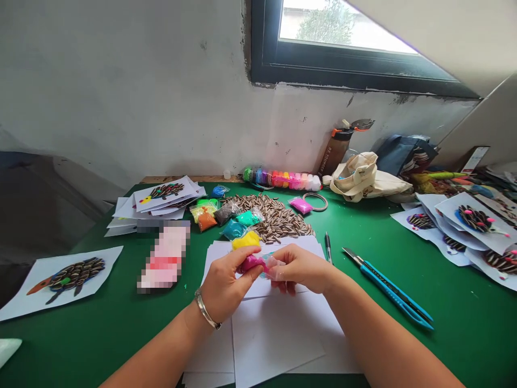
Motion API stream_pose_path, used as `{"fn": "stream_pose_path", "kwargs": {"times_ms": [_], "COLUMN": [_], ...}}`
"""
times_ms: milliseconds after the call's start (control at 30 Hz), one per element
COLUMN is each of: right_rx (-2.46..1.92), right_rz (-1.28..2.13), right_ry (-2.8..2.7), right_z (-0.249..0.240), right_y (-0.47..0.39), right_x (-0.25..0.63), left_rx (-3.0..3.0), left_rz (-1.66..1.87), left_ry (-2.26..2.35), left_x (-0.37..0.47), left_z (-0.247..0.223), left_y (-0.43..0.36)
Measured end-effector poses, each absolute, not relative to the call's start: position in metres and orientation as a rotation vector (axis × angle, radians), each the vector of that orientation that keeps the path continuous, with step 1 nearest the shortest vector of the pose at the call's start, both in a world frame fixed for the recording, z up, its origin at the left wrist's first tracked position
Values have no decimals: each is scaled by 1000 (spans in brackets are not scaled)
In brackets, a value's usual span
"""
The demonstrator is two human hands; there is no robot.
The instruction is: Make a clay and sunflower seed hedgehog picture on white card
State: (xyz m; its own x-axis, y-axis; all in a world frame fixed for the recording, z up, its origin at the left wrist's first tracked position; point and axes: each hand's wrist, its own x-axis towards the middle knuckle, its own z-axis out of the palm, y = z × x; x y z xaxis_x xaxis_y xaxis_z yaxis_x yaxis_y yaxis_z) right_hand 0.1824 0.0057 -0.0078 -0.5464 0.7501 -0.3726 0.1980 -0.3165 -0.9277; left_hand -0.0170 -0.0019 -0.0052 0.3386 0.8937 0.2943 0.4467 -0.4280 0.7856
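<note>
A small clear packet of magenta clay (252,262) is held up over white paper sheets (278,334). My left hand (228,280) pinches its clay-filled end between thumb and fingers, a silver bracelet on the wrist. My right hand (301,268) grips the clear plastic end. Just beyond the hands lies a yellow clay packet (246,240), with teal (234,230), green (248,217) and orange (206,220) packets further back. A pile of striped sunflower seeds (278,215) spreads behind the paper.
To the right lie a pen (328,247), a blue utility knife (391,291) with its blade out and a pink packet (300,205). Seed pictures (476,218) are stacked right, others (161,196) left. A bottle (336,151) and cloth bag (359,175) stand by the wall.
</note>
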Motion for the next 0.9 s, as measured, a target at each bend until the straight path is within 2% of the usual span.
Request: {"fn": "stream_pose_path", "kwargs": {"times_ms": [900], "right_rx": [-1250], "right_rz": [1952], "right_ry": [-1349], "right_z": [-12], "right_y": [7], "right_x": [174], "left_rx": [1966], "left_rz": [975], "left_ry": [1281], "left_x": [-19], "left_z": [-5], "left_y": [1]}}
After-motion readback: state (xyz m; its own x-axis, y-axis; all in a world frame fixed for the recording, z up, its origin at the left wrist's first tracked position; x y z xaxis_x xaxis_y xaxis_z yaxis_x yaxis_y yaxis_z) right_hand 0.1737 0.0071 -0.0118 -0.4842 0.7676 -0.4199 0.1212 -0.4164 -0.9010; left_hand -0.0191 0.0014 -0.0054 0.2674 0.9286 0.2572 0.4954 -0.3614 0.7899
